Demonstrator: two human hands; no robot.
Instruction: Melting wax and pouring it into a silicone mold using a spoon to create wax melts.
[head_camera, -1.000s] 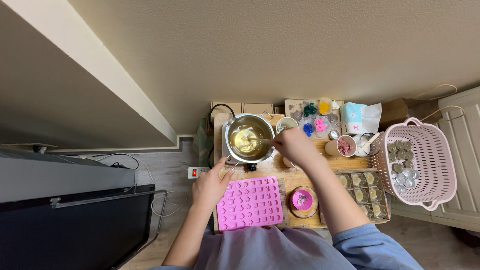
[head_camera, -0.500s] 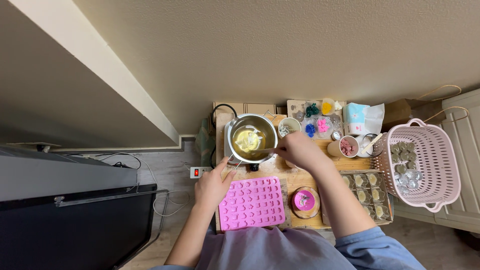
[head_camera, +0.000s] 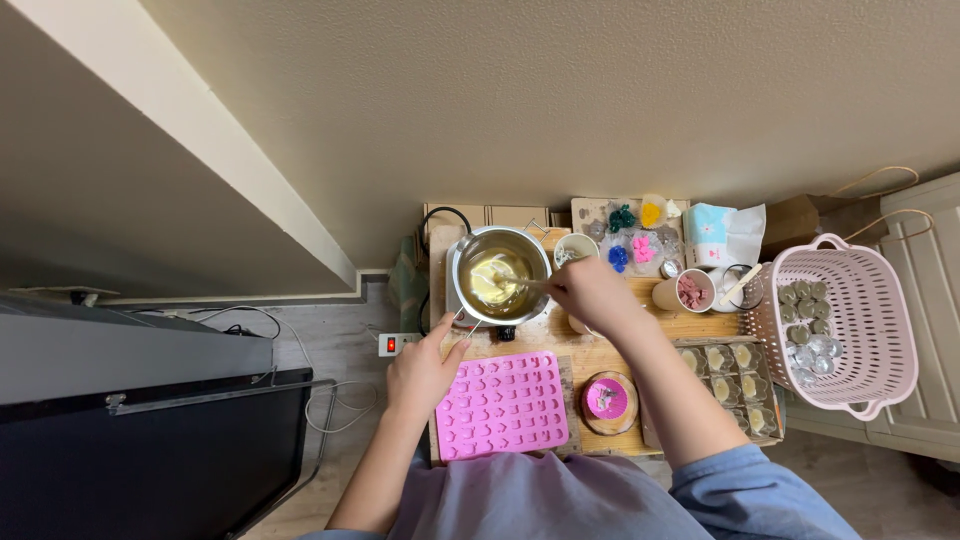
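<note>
Seen from above, a person is working at a small wooden worktop (head_camera: 600, 352); the right hand (head_camera: 590, 292) is closing around a thin stirrer (head_camera: 515, 280) and is dipping its far end into a steel pot (head_camera: 500, 270) of pale yellow liquid. The stirrer's long axis is running left from the right hand into the pot, so the pot is lying just left of that hand and beyond the left one; the left hand (head_camera: 425, 370) is resting with fingers loosely spread, fingertips reaching the pot's handle (head_camera: 466, 322), gripping nothing I can make out. A pink mould (head_camera: 502, 405) is lying just right of the left hand; a pink basket (head_camera: 845, 322) is standing at the far right.
</note>
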